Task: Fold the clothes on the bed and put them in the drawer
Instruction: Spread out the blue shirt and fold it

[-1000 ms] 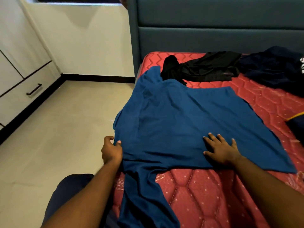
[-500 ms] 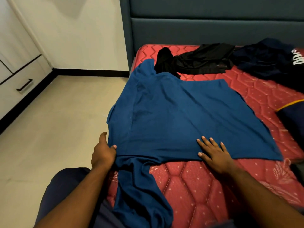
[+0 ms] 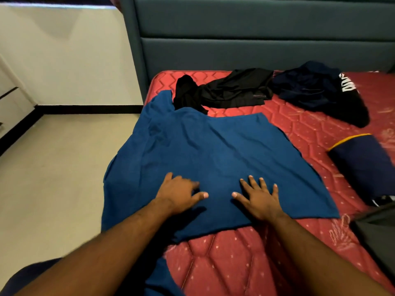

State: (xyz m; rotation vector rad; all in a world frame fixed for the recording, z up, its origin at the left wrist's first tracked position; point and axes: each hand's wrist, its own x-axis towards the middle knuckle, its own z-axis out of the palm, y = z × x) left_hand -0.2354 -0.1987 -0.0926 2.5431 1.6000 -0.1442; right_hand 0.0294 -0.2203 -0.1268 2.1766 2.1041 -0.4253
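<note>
A blue shirt (image 3: pixel 203 150) lies spread flat on the red mattress (image 3: pixel 299 129), its left side hanging over the bed's edge. My left hand (image 3: pixel 179 193) rests on the shirt's near part with fingers spread. My right hand (image 3: pixel 258 197) lies flat beside it, palm down on the cloth. Behind the shirt lie a crumpled black garment (image 3: pixel 230 90) and a dark navy garment with white lettering (image 3: pixel 316 88). The drawer front (image 3: pixel 10 99) shows at the far left edge, shut.
A teal padded headboard (image 3: pixel 256 39) stands behind the mattress. A navy item with a yellow edge (image 3: pixel 363 165) and a dark grey cloth (image 3: pixel 378 236) lie at the right. Pale floor tiles (image 3: pixel 53 178) stretch to the left of the bed.
My left hand has let go of the shirt's left edge and moved right onto the cloth, close to my right hand. The near sleeve now lies folded in.
</note>
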